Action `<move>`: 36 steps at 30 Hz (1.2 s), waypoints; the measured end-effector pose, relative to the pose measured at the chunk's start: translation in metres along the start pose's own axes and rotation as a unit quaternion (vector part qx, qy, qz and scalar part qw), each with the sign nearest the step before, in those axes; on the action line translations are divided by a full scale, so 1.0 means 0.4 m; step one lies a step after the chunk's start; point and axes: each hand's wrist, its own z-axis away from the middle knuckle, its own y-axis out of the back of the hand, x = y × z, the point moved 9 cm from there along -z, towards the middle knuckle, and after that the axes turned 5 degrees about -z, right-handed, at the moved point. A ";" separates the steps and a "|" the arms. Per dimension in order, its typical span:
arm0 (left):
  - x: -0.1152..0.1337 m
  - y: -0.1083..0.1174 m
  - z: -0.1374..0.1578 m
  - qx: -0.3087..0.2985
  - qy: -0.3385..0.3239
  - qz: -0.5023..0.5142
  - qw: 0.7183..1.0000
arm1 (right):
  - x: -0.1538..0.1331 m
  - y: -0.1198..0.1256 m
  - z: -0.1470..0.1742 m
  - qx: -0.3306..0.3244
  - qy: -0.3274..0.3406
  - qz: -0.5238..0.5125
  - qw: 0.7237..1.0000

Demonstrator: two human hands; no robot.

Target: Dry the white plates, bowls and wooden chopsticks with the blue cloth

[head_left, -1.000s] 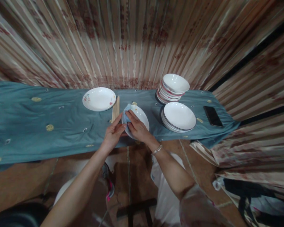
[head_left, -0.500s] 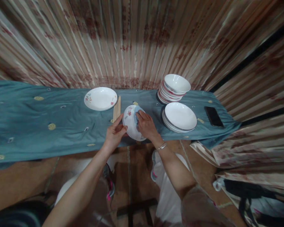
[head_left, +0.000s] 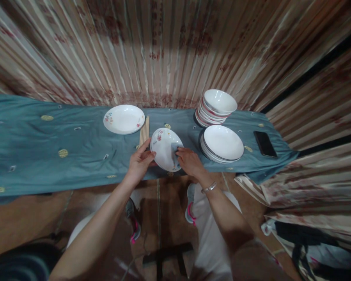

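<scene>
A white plate (head_left: 163,150) with small printed flowers is held tilted over the front of the table. My left hand (head_left: 140,160) grips its left rim, thumb on top and fingers around the edge. At the plate's right side, my right hand (head_left: 190,160) has its fingers closed on a small bluish-grey cloth (head_left: 174,149), pressed to the surface near the rim. Several wooden chopsticks (head_left: 144,131) lie just behind my left hand. A larger flowered oval plate (head_left: 124,120) rests to the left of them.
To the right stand a stack of white bowls (head_left: 220,102) and, before it, a stack of dark-rimmed plates (head_left: 222,143). A black phone (head_left: 265,143) lies near the right end of the blue-green tablecloth (head_left: 84,150). Pleated curtains (head_left: 169,50) hang behind the table.
My right hand has moved right and slightly down with the cloth, from the plate's upper middle to its right rim. My left hand keeps its hold.
</scene>
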 end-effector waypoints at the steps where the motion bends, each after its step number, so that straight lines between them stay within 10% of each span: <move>1: -0.001 0.001 -0.001 0.001 0.000 0.000 1.000 | 0.006 -0.001 0.005 -0.006 -0.004 -0.011 1.000; 19: 0.000 -0.002 -0.004 -0.008 0.008 0.004 1.000 | -0.129 0.015 0.030 0.051 0.146 -0.254 0.955; 36: 0.011 -0.031 0.023 -0.040 -0.010 0.014 0.999 | -0.087 0.012 -0.064 0.158 0.080 -0.145 0.973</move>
